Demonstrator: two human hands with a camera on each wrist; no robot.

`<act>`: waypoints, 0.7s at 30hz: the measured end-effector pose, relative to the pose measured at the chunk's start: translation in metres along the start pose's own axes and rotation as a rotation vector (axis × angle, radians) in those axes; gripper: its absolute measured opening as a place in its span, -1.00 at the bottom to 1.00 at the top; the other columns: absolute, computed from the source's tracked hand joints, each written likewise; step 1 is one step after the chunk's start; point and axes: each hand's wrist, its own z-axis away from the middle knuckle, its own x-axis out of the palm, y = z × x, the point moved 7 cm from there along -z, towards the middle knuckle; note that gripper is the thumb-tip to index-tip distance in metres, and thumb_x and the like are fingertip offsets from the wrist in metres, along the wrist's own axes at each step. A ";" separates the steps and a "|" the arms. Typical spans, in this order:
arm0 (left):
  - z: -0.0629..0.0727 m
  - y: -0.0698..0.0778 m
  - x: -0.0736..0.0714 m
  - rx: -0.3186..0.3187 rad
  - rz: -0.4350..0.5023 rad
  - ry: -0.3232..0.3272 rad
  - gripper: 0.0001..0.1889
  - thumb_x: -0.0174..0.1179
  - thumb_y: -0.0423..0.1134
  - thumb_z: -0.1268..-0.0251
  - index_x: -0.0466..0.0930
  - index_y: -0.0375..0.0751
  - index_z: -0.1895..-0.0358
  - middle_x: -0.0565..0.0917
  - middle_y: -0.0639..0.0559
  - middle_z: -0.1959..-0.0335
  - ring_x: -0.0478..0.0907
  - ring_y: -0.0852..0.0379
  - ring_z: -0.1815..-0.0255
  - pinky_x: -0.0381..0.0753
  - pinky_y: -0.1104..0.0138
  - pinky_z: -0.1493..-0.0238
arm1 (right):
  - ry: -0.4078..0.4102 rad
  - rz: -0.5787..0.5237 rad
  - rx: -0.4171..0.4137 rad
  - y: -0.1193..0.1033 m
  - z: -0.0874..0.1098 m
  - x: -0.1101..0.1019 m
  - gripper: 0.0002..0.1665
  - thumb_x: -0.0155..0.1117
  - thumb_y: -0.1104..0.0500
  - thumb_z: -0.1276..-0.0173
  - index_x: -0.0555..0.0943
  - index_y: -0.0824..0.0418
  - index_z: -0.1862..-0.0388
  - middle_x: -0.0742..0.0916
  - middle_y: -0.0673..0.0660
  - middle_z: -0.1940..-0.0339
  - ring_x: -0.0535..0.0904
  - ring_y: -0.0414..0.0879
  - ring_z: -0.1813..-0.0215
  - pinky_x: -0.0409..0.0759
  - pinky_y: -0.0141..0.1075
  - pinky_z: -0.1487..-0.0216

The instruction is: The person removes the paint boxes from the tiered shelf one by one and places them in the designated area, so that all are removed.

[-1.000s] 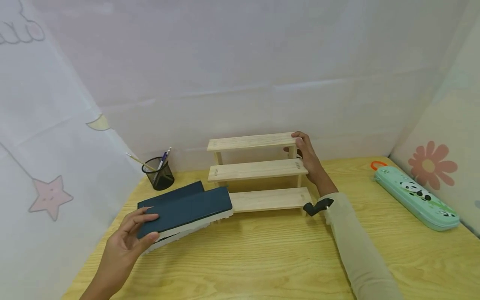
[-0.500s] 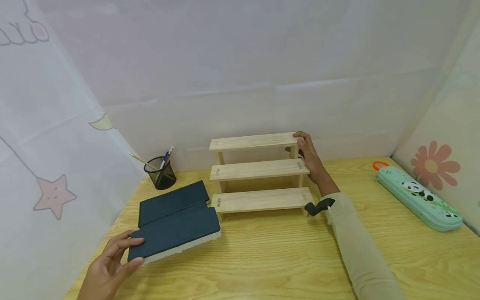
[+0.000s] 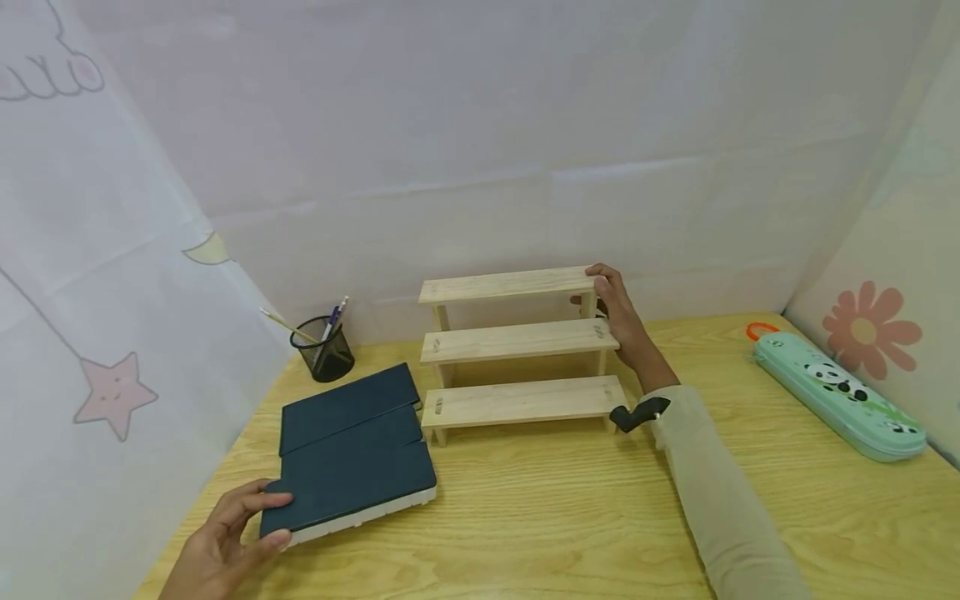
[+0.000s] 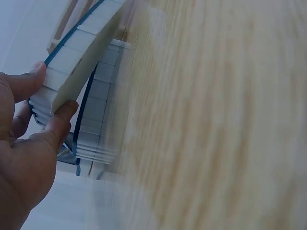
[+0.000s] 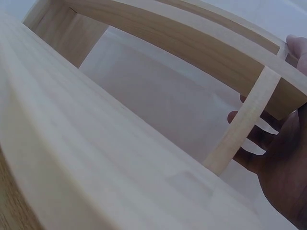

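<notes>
My left hand [image 3: 228, 537] pinches the near left corner of a dark blue book-like slab [image 3: 360, 492] with a thick white edge. In the left wrist view this slab [image 4: 72, 57] is tilted, its white side marked by seams, with thumb and fingers on opposite faces. Under and behind it lie other dark blue slabs [image 3: 348, 404], partly hidden. A three-tier pale wooden shelf [image 3: 517, 342] stands to their right. My right hand [image 3: 621, 321] grips its upper right end; in the right wrist view the fingers reach round a post [image 5: 247, 120], the thumb above by the top board.
A black mesh pen cup [image 3: 327, 354] with several pens and pencils stands at the back left. To the right lies a mint pencil case [image 3: 840, 396] with pandas and an orange loop. Printed white sheets [image 3: 487, 167] wall the wooden table [image 3: 525, 517].
My left hand has drawn the held slab towards me and down, off the shelf's lower left corner, uncovering more of the slabs behind. The right hand keeps its hold on the shelf.
</notes>
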 end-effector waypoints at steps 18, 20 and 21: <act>-0.005 0.002 0.004 0.035 -0.050 -0.114 -0.62 0.30 -0.33 -0.39 0.50 -0.32 -0.20 0.07 -0.08 -0.37 0.10 -0.31 -0.31 0.65 -0.12 0.02 | -0.008 0.022 -0.012 -0.002 0.000 0.000 -0.48 -0.34 0.04 -0.71 0.03 0.25 -0.49 0.31 0.25 -0.36 0.19 0.52 -0.43 0.57 -0.09 -0.02; -0.005 0.000 0.005 0.024 -0.051 -0.121 -0.61 0.32 -0.29 -0.37 0.51 -0.30 -0.19 0.06 -0.02 -0.37 0.11 -0.10 -0.31 0.66 -0.09 0.04 | -0.007 0.024 -0.011 -0.001 0.001 -0.001 -0.48 -0.34 0.03 -0.72 0.03 0.25 -0.49 0.31 0.25 -0.36 0.19 0.52 -0.42 0.58 -0.09 -0.01; -0.004 0.000 0.005 0.019 -0.051 -0.126 -0.61 0.33 -0.28 -0.36 0.51 -0.29 -0.19 0.05 0.00 -0.37 0.12 0.00 -0.31 0.67 -0.06 0.05 | -0.007 0.024 -0.010 -0.001 0.001 -0.001 -0.48 -0.34 0.03 -0.72 0.03 0.24 -0.49 0.31 0.25 -0.36 0.19 0.52 -0.42 0.58 -0.10 -0.01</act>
